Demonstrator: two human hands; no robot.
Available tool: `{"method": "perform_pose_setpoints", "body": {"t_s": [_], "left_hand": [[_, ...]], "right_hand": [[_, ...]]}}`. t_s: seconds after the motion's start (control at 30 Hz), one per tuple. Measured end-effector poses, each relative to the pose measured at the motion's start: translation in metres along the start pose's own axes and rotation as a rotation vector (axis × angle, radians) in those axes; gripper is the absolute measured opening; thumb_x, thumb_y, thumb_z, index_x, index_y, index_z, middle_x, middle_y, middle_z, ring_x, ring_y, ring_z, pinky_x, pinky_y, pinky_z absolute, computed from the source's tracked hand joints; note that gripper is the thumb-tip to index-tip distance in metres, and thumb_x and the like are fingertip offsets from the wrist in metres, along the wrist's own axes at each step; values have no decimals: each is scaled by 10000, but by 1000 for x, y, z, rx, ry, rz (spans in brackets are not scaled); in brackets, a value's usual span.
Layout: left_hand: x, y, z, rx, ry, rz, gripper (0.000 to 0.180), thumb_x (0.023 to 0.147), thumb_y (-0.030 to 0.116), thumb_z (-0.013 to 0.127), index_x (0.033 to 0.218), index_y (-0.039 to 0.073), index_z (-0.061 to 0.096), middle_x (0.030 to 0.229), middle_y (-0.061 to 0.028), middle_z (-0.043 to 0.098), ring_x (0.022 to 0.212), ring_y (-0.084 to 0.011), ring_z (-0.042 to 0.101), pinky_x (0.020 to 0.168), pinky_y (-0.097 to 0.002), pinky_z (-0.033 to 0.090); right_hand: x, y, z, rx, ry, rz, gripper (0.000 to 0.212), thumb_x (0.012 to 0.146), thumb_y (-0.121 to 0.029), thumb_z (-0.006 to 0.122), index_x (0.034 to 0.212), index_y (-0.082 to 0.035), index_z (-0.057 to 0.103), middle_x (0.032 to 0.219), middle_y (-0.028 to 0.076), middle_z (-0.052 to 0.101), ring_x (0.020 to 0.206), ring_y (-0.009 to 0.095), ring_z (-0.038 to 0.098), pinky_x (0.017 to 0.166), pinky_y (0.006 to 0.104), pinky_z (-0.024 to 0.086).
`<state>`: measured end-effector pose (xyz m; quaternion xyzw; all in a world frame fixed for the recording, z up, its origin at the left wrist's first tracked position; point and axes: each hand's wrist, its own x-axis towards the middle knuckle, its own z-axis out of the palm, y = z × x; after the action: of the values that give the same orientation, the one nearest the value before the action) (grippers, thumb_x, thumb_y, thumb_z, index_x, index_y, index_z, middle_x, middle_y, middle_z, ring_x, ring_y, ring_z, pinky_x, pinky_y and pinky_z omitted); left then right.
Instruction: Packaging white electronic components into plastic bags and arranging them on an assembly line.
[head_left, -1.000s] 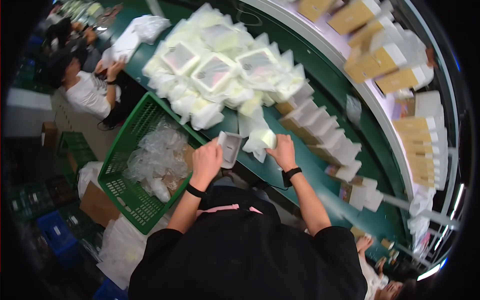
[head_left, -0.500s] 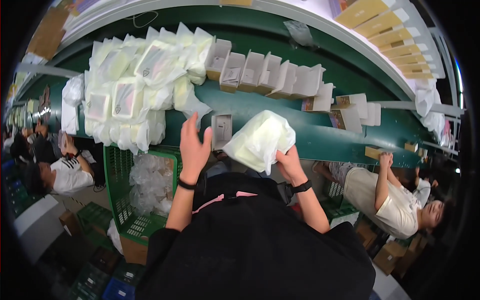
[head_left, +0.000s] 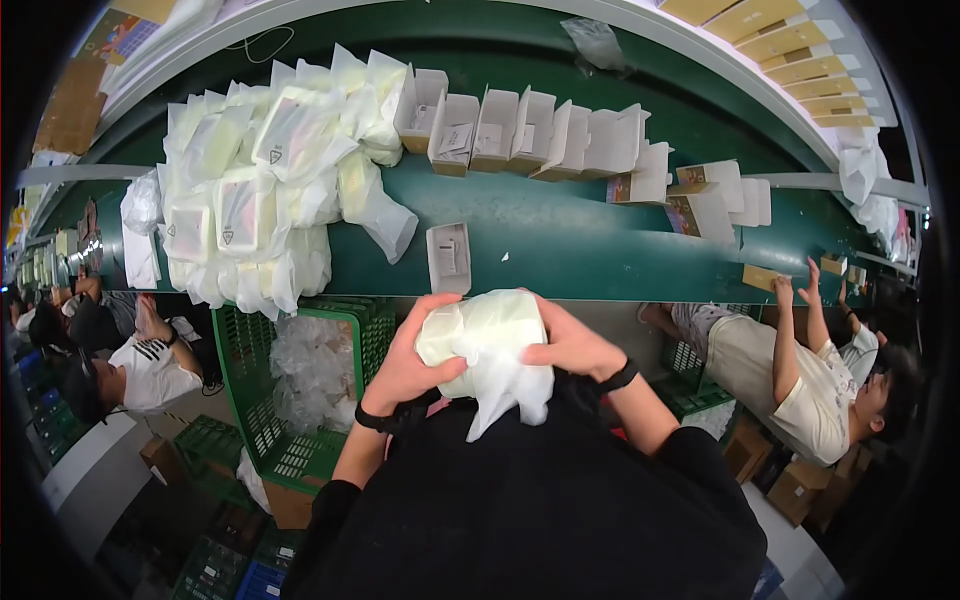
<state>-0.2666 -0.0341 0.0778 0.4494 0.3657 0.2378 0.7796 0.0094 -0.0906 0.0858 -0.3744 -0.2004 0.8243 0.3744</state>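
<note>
Between my two hands, close to my body, is a pale yellow-green item in a thin white plastic bag point(head_left: 490, 335). My left hand point(head_left: 412, 358) grips its left side, and my right hand point(head_left: 575, 345) grips its right side. The loose end of the bag hangs down toward me. Just beyond it, on the green bench point(head_left: 545, 235), stands a small open white box point(head_left: 448, 257) with a paper slip inside. A large pile of similar bagged items point(head_left: 245, 190) lies to the left.
A row of open cartons point(head_left: 520, 135) runs along the back of the bench. Below the bench at left stands a green crate point(head_left: 245, 400) holding crumpled clear plastic point(head_left: 312, 370). A co-worker point(head_left: 775, 370) is at the right, another person point(head_left: 145, 365) at the left.
My left hand, earlier raised and empty, now holds the bagged item too. The item has moved left and nearer my body, turned so the bag's loose end points down.
</note>
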Motion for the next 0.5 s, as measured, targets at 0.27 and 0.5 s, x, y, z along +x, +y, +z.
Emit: {"method": "perform_pose_setpoints", "body": {"t_s": [0.27,0.5], "left_hand": [[17,9,-16,310,126,159,673,859,197,787,1419,48,444,1244,-93,592,1135,-200,588,959,-366,486],[77,-32,-41,1075,281,-56,265,949,206,649,1082,18,518,903,-213,699,817,-420,686,710,-495,522]], "right_hand": [[-6,9,41,-534,351,-227,653,808,-97,765,1383,-31,463,1263,78,597,1200,168,572,1048,354,468],[57,37,7,-482,975,-536,668,771,-94,811,1331,-22,453,1231,124,632,1145,189,623,959,348,520]]}}
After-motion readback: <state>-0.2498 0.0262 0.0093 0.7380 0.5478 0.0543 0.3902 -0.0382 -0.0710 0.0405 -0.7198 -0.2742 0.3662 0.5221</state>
